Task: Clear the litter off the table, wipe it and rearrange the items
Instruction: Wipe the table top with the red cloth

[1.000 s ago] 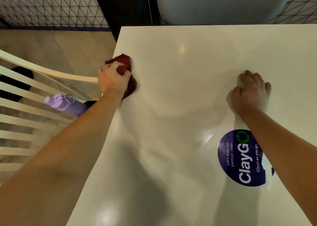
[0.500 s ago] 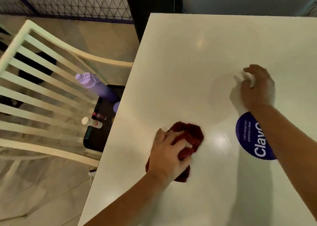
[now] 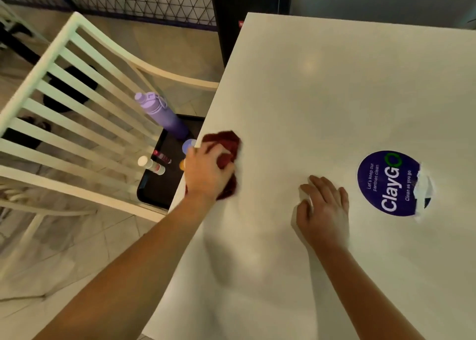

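The left hand point(image 3: 208, 174) grips the cloth point(image 3: 226, 146) at the table's point(image 3: 334, 94) left edge; unwiped surface lies rightward; the right hand point(image 3: 324, 208) pinches something white, likely litter.

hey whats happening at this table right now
A person is wiping a white table. Their left hand grips a crumpled dark red cloth at the table's left edge. Their right hand rests on the tabletop beside a round purple ClayGo sticker, with something small and white under its fingers that cannot be made out. A black tray sits on the white slatted chair beside the table, holding a lilac water bottle and a few small containers.
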A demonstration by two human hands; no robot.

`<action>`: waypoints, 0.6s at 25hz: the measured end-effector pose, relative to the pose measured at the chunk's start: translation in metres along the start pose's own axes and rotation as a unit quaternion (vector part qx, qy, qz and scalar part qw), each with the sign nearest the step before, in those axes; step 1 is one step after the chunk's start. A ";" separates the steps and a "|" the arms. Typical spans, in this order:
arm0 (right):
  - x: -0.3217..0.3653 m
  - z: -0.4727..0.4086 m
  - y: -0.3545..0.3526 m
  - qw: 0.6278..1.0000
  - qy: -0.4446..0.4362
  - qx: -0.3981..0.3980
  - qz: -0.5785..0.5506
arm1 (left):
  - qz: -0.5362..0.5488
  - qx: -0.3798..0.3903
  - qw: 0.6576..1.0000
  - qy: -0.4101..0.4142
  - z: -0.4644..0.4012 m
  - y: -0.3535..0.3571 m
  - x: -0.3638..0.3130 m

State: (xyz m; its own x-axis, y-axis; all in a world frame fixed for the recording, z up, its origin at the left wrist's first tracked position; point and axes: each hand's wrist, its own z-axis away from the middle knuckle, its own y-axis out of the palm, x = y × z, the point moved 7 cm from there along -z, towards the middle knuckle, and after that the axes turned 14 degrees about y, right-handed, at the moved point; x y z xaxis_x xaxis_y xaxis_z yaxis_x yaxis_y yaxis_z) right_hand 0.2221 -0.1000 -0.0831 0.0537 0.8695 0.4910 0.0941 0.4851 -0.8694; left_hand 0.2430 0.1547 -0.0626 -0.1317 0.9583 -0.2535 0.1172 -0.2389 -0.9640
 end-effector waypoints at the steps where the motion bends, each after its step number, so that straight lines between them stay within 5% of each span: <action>1: 0.001 0.000 0.000 1.000 -0.002 0.002 0.007 | 0.009 -0.002 0.999 0.039 0.015 0.002 -0.011; 7: 0.004 -0.001 -0.003 1.000 -0.009 -0.003 0.023 | 0.034 0.038 0.987 0.152 0.099 -0.003 -0.018; 15: 0.015 0.009 -0.007 0.996 -0.031 0.003 0.078 | 0.036 0.076 0.996 -0.014 0.135 -0.024 0.058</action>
State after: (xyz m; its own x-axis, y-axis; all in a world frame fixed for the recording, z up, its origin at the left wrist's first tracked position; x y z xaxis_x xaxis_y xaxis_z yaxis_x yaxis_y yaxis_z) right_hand 0.2135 -0.0897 -0.0700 0.0052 0.9387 0.3447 0.0830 0.3431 -0.9356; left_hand 0.0999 0.1948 -0.0647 -0.1565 0.9337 -0.3220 -0.0221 -0.3293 -0.9440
